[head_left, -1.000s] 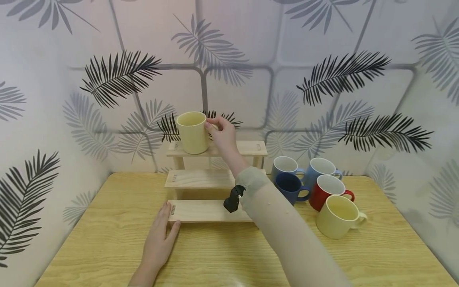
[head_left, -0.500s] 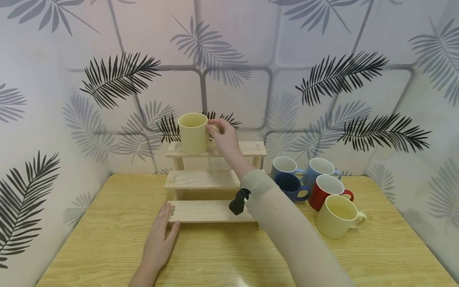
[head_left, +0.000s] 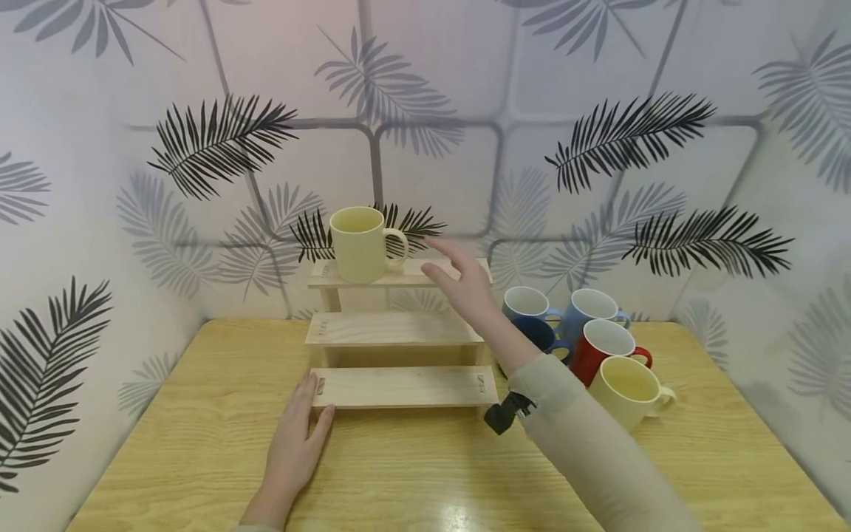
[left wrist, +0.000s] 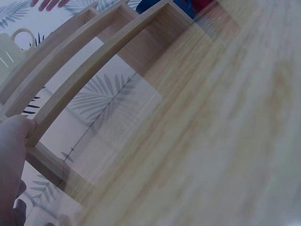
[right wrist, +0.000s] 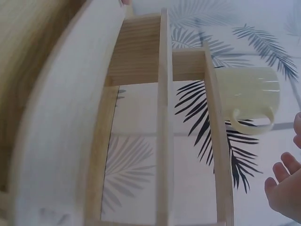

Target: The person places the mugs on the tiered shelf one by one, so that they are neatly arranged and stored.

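Shows plain pale yellow on the shelved mug (head_left: 359, 247) between nine and ten o'clock, and pale, faintly grained wood on the three-tier rack (head_left: 399, 327) towards seven. Gathers, between three and four, white-lined light blue on the first back mug (head_left: 525, 301) and second back mug (head_left: 589, 314), navy on the dark mug (head_left: 533, 334), white-lined red on the red mug (head_left: 600, 346), and pale yellow on the front mug (head_left: 623, 386). Spreads honey-toned grain across the table (head_left: 412, 465) at six, beige over the sleeve (head_left: 592, 440) past four, black over the wrist device (head_left: 501, 417) at five, and black and grey fronds over the whitish wall (head_left: 439, 177) at twelve.
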A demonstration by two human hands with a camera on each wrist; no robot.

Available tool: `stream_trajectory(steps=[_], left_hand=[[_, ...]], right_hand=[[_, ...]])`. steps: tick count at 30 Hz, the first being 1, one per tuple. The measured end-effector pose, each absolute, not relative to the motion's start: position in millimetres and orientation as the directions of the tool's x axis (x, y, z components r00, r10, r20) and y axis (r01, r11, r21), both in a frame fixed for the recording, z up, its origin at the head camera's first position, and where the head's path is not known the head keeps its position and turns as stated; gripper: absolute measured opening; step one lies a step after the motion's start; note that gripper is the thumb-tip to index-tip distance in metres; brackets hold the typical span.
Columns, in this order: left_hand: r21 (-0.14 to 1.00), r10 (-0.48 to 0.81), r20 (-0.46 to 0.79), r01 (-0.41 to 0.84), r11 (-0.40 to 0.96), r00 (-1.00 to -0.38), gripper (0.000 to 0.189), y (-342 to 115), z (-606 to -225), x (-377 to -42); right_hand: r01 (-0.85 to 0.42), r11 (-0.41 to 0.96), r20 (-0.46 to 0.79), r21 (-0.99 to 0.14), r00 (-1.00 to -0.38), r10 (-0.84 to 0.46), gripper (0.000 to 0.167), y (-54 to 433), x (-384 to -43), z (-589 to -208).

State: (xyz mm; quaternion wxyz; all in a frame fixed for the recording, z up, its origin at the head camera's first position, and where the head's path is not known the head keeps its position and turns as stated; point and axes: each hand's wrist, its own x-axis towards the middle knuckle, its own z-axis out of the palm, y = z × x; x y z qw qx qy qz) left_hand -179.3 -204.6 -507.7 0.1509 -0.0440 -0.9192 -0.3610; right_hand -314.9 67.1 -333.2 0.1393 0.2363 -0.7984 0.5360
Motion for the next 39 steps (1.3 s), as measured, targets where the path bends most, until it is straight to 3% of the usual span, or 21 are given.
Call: stream_trajectory(steps=[6,21,39], left_hand=[[0.651,-0.028,0.32,0.199,0.733,-0.947,0.064,-203.8,-508.2,-180.0],[0.649,-0.024,0.295,0.182,0.739,-0.955,0.064,-205.6,-514.1,-176.6],[0.658,-0.019,0.303,0.195,0.728,-0.953,0.064,-205.3,-509.5,-178.5]], right_hand=[[-0.528,0.344,0.476,-0.776,-0.849,-0.23,0.045,107.5,-281.5,-354.5],[-0.572,0.588,0.599,-0.572,-0.781,-0.177,0.05,197.7,-230.2,-406.9],[-0.472,0.709,0.631,-0.524,-0.774,-0.049,0.046,304.0,-185.1,-428.5]])
